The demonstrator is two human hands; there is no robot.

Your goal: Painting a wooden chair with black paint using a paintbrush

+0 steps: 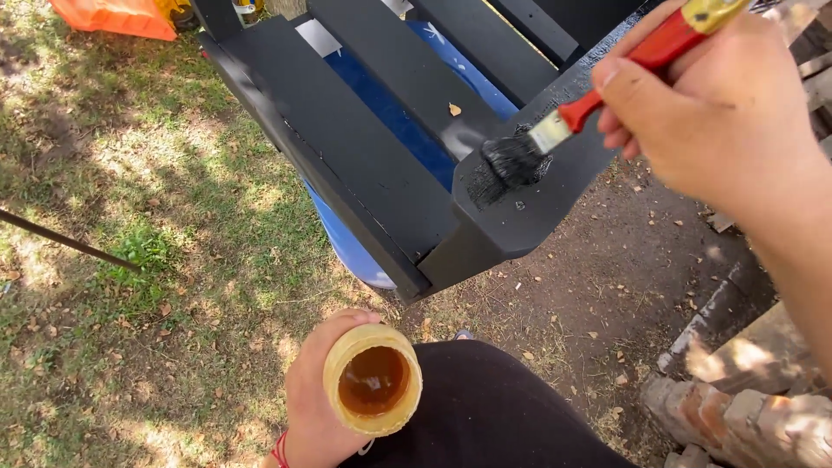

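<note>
My right hand (719, 113) grips a paintbrush (598, 100) with a red handle, and its black-loaded bristles press on the end board of a black-painted wooden pallet frame (364, 147). Low in view, my left hand (316, 399) holds a yellowish cut-off cup (373, 380) with a brown liquid inside, close to my dark-clothed leg. A red band sits on my left wrist.
A blue barrel (351, 247) lies under the pallet frame. Grass spreads to the left, bare dirt to the right. Old bricks (737, 416) stack at the lower right. An orange object (113, 16) lies at the top left, and a thin dark rod (65, 240) crosses the grass.
</note>
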